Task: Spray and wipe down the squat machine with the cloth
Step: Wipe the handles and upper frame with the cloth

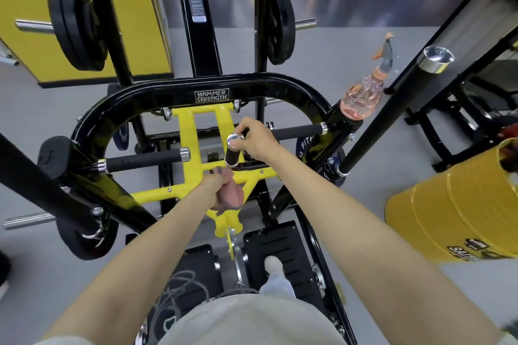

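Observation:
The black squat machine (157, 98) with a yellow inner frame (193, 131) fills the middle of the view. My left hand (214, 186) grips a bunched pink-brown cloth (231, 194) against the yellow frame's lower bar. Just above it, my right hand (253, 138) grips an upright black handle with a chrome cap (235, 148). A clear spray bottle (364, 95) with pink liquid and an orange trigger stands on the machine's right post, out of both hands.
Weight plates (75, 25) hang on the pegs at upper left and upper right. A yellow drum (459, 210) stands to the right. A slanted black bar with a chrome end (434, 60) crosses on the right. My foot (276, 272) rests on the right footplate.

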Motion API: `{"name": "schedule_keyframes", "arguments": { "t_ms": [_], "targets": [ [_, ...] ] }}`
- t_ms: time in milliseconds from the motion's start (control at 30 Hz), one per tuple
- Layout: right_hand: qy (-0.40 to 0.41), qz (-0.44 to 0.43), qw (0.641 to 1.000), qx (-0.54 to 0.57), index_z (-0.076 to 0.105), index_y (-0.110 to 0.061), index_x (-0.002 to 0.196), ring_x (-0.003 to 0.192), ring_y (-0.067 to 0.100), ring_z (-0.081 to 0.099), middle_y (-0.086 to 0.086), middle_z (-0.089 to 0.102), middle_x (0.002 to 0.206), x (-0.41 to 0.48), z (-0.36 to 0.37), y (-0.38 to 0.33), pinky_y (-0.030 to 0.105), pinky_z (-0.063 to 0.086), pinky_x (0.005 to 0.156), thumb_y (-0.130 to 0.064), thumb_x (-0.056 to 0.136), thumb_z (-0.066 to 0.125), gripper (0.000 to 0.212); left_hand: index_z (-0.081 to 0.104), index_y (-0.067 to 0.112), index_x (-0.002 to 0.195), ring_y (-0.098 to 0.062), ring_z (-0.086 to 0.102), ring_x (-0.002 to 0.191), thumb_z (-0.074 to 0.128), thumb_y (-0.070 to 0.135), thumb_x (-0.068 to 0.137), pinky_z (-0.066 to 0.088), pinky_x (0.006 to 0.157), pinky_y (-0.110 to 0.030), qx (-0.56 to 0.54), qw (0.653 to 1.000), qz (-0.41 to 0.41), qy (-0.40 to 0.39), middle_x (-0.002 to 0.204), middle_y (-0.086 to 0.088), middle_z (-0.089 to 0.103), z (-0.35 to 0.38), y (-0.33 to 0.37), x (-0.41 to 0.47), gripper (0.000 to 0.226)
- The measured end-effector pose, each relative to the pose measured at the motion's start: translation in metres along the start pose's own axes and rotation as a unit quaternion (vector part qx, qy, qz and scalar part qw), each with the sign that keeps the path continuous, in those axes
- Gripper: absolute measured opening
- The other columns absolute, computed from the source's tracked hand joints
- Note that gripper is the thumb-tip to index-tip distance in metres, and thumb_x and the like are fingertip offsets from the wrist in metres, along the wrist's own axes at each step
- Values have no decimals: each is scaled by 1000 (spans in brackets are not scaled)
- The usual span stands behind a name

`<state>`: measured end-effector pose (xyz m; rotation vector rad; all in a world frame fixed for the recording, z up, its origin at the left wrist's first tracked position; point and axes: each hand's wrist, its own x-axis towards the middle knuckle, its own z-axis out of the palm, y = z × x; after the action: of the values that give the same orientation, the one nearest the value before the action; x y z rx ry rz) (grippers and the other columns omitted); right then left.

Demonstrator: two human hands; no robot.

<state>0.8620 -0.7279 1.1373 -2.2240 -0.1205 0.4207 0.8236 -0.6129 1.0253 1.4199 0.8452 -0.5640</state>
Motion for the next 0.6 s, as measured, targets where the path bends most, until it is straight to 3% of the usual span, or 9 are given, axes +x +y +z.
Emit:
{"name": "schedule_keyframes", "arguments": {
  "t_ms": [100, 233, 333, 400, 500, 600],
  "targets": [
    [1, 1, 1000, -9, 50, -15, 92, 79, 21, 50, -1, 52, 83, 0, 0, 0, 34, 41, 70, -20, 84, 70, 22, 61, 1, 97, -29, 60, 89, 55, 13, 96, 48, 63, -34, -56, 998, 20, -35, 104, -20, 65, 7, 8, -12, 13],
    [6, -1, 1000, -7, 49, -15, 90, 81, 25, 54, 5, 57, 86, 0, 4, 0, 36, 45, 72, -17, 84, 69, 22, 60, -1, 118, -26, 63, 82, 57, 12, 95, 52, 64, -31, -18, 996, 82, -42, 106, -16, 65, 3, 11, -24, 27],
    [4, -4, 1000, 3, 49, -14, 92, 78, 24, 53, 4, 56, 83, -2, 4, 1, 33, 42, 68, -16, 85, 68, 20, 62, 0, 105, -24, 62, 77, 53, 4, 94, 50, 66, -29, 7, 994, 108, -36, 95, -14, 65, -8, 8, -29, 14],
    [0, -8, 1000, 3, 50, -14, 93, 78, 22, 52, 2, 54, 83, -1, 3, 1, 32, 42, 68, -17, 86, 68, 19, 55, 7, 88, -23, 57, 76, 52, 7, 95, 45, 65, -28, 81, 985, 148, 23, 85, -9, 59, -14, 8, -29, 8],
    [-3, -13, 1000, -12, 51, -15, 94, 85, 25, 55, 2, 55, 92, 0, 1, 1, 40, 47, 75, -20, 86, 68, 19, 43, 8, 103, -27, 54, 86, 49, 20, 97, 43, 72, -34, 246, 941, 194, 126, 92, -7, 52, -22, 10, -26, 14],
    [3, -16, 1000, -24, 51, -17, 93, 83, 24, 54, -3, 54, 84, 0, 1, 5, 44, 48, 78, -25, 86, 68, 20, 42, 12, 101, -31, 55, 75, 43, 9, 96, 41, 57, -35, 314, 905, 257, 123, 83, -8, 55, -14, 21, -15, 6]
  ]
}}
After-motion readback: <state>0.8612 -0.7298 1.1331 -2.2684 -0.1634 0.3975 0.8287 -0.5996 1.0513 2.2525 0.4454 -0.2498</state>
